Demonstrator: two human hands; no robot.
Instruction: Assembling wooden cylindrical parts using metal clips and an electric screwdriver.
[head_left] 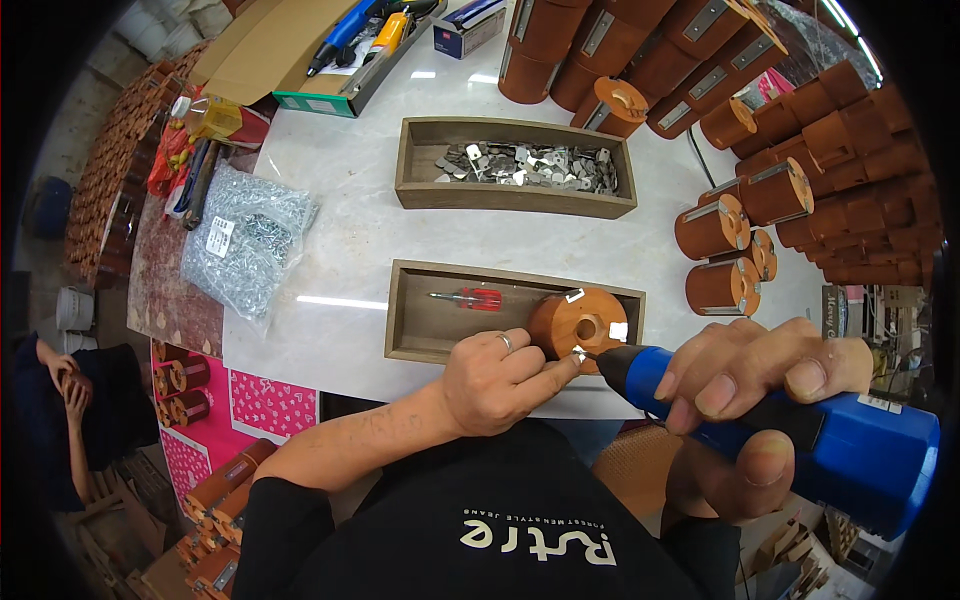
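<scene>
A reddish-brown wooden cylinder (556, 322) with a hole in its end face rests in the right part of the near wooden box (420, 345). My left hand (497, 385) lies against its near side, fingers curled. The left index finger presses a small metal plate (579, 354) at the edge of the end face; the left thumb is hidden. Two more pale metal plates sit on that face's rim. Wrapped in my right hand (745, 395) is a blue electric screwdriver (880, 450), its dark nose pointing left beside the plate. The bit's contact is too small to tell.
Farther off, a wooden box (402, 170) holds many metal plates. A red-handled screwdriver (480, 299) lies in the near box. At left is a plastic bag of screws (245, 240); stacked wooden cylinders (712, 228) crowd the right. An open cardboard box (320, 103) holds tools. Another person (75, 420) sits far left.
</scene>
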